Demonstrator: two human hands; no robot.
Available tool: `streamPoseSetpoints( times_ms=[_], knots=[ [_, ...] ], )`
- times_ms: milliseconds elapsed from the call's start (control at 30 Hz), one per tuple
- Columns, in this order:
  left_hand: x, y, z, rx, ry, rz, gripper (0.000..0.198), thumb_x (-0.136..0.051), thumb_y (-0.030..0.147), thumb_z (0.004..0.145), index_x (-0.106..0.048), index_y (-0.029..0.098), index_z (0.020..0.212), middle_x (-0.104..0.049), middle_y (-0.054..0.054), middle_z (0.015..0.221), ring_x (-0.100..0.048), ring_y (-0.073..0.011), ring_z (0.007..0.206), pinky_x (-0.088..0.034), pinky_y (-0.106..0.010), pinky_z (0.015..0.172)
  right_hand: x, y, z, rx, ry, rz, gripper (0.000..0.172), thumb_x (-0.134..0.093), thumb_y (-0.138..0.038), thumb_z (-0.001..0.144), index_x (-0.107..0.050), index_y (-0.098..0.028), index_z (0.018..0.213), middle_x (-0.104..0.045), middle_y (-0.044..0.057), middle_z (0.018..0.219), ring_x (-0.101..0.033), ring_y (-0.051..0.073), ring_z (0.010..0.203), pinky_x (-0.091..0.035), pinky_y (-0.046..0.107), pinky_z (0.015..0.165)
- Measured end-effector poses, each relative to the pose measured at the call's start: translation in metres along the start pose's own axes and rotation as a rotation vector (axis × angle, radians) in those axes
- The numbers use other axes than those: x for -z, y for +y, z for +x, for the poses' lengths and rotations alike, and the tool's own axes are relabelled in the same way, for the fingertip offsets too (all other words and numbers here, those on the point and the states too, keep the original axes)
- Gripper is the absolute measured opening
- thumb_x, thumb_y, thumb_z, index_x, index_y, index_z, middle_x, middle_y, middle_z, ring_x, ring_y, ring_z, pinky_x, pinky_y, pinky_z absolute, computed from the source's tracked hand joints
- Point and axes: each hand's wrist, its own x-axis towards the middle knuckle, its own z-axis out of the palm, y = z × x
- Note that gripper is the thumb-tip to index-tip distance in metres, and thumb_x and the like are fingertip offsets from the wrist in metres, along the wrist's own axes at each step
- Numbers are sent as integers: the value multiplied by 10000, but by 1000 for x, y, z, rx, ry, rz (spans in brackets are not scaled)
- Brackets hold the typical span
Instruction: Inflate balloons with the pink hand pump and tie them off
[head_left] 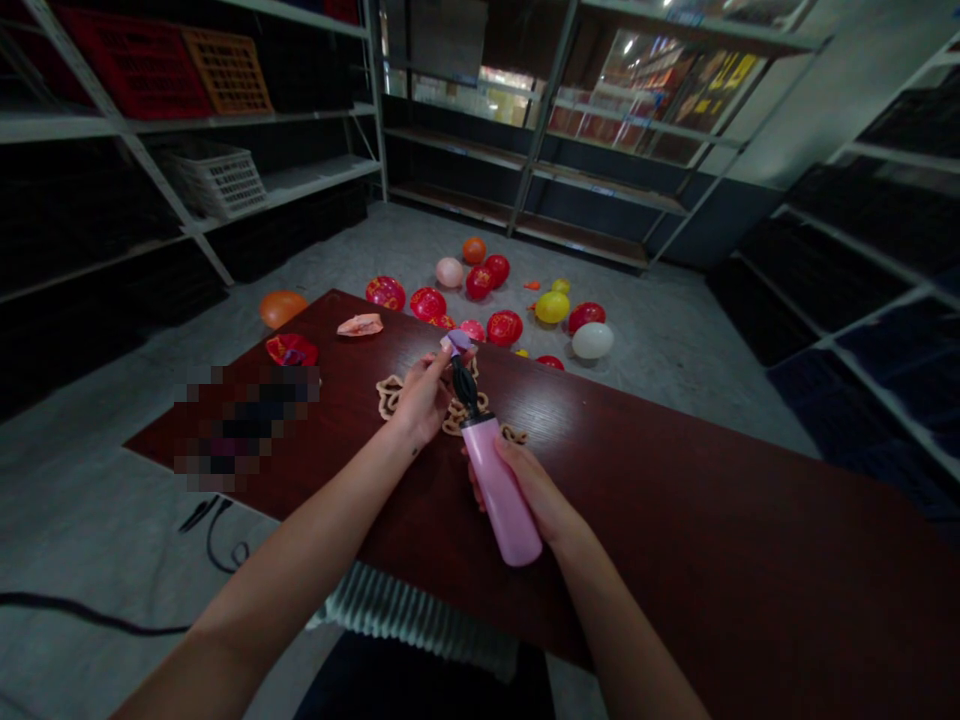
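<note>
My right hand (525, 480) is wrapped round the pink barrel of a balloon pump (499, 490), which tilts with its black nozzle pointing away from me. At the nozzle's tip sits a limp purple balloon (460, 343). My left hand (427, 395) pinches this balloon at the nozzle with thumb and fingers. Beneath the hands, tan curly pieces (390, 397) lie on the dark red table (660, 490), partly hidden by the left hand and the pump.
On the table's left lie a flat pinkish packet (360, 325), a crumpled red piece (292, 349) and a blurred-out object (251, 425). Several inflated balloons (505, 328) rest on the floor beyond. Shelves (607, 185) stand around; a black cable (90, 615) runs at lower left.
</note>
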Motion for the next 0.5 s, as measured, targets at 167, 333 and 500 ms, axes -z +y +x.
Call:
streamPoseSetpoints(
  times_ms=[167, 333, 500],
  knots=[
    [1, -4, -3, 44, -37, 130, 299, -786, 393, 901, -702, 106, 912, -746, -114, 858, -722, -205, 736, -571, -265, 619, 0, 1, 1, 39, -2, 7, 659, -703, -734, 767, -677, -146, 1064, -705, 31, 742, -630, 127, 526, -543, 255, 485],
    [1, -2, -7, -8, 35, 223, 391, -870, 490, 780, -684, 148, 821, -681, -32, 728, -632, -137, 587, -484, -213, 503, -1, 1, 1, 36, 37, -21, 665, -704, -747, 753, -672, -145, 1033, -697, 24, 717, -624, 126, 510, -544, 257, 479],
    [3, 3, -8, 57, 27, 330, 441, -887, 540, 727, -730, 137, 812, -585, 10, 626, -461, -74, 461, -334, -186, 424, -3, -1, 0, 39, 40, -22, 683, -714, -758, 733, -672, -147, 1035, -692, 16, 713, -622, 125, 507, -542, 256, 477]
  ],
)
